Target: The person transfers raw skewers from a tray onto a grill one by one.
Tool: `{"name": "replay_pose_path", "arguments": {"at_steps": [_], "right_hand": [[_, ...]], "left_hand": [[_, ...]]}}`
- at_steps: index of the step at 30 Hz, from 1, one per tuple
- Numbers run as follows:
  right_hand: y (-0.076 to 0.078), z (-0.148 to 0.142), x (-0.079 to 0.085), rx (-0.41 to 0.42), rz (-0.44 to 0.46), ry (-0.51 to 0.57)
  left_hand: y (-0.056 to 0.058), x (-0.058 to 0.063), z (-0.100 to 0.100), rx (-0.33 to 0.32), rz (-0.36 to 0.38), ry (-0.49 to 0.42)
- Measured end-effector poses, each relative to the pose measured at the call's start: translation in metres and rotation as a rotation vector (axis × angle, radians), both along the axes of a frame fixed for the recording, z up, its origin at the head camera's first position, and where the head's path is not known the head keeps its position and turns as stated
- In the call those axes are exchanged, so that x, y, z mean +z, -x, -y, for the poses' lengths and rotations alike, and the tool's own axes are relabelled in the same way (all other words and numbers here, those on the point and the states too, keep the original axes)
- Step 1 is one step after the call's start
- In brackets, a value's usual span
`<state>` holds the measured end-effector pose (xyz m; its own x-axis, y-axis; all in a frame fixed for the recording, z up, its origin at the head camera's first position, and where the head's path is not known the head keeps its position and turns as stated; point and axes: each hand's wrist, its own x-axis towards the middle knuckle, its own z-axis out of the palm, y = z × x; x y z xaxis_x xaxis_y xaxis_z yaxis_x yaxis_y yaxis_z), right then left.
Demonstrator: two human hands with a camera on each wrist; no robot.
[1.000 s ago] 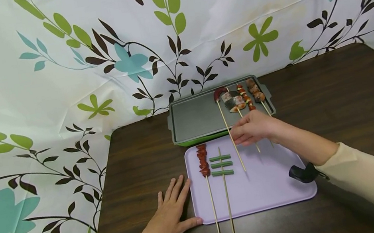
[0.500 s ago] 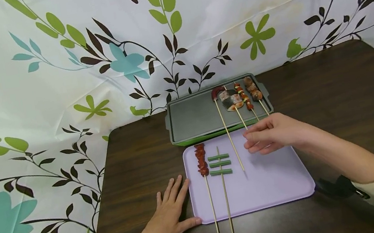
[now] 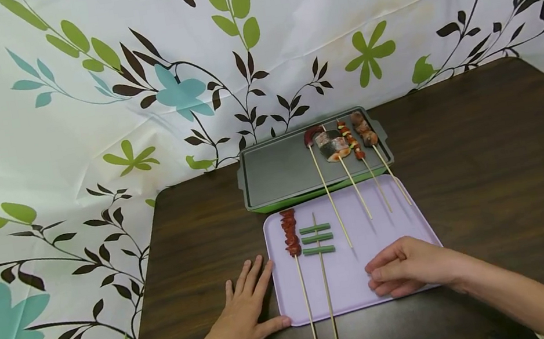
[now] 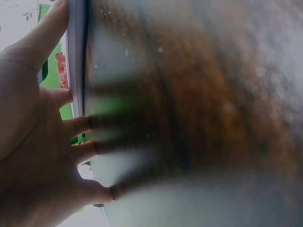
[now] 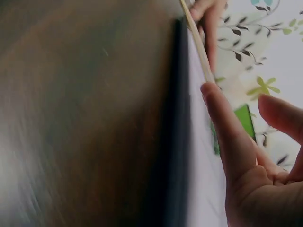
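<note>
My left hand (image 3: 242, 320) lies spread on the table at the left of a lilac tray (image 3: 353, 292), fingertips and thumb at its rim. Loosely bent and holding nothing, my right hand (image 3: 408, 266) hovers over the tray's near right part. On the tray lie a red meat skewer (image 3: 290, 234) and a skewer of green bean-like pieces (image 3: 317, 238), their sticks passing its near edge. The grey griddle (image 3: 277, 171) bears a dark red curved piece on a stick (image 3: 310, 136), a fish-like skewer (image 3: 333, 145), a mixed red skewer (image 3: 350, 139) and a brown meat skewer (image 3: 364, 129).
The griddle has a green base and stands behind the tray. Sticks from its skewers reach forward over the tray. A patterned cloth (image 3: 138, 119) hangs behind the dark wooden table (image 3: 482, 161).
My right hand has let go near the griddle's skewer sticks and drawn back toward the tray's near edge. The left hand stays put. The view has shifted slightly.
</note>
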<state>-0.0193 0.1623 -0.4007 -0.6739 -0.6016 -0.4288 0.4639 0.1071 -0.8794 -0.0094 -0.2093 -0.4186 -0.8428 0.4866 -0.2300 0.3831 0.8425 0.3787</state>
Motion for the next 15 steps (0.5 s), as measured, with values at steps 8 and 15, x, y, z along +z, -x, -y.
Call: {"name": "replay_pose_path", "arguments": {"at_steps": [8,15], "right_hand": [[-0.002,0.025,-0.019,-0.078,0.089,0.065],[0.002,0.049,-0.028,-0.099,0.129,0.073]], "left_hand": [[-0.001,-0.002,0.001,-0.004,-0.015,-0.002],[-0.001,-0.002,0.001,0.001,-0.007,0.001]]}}
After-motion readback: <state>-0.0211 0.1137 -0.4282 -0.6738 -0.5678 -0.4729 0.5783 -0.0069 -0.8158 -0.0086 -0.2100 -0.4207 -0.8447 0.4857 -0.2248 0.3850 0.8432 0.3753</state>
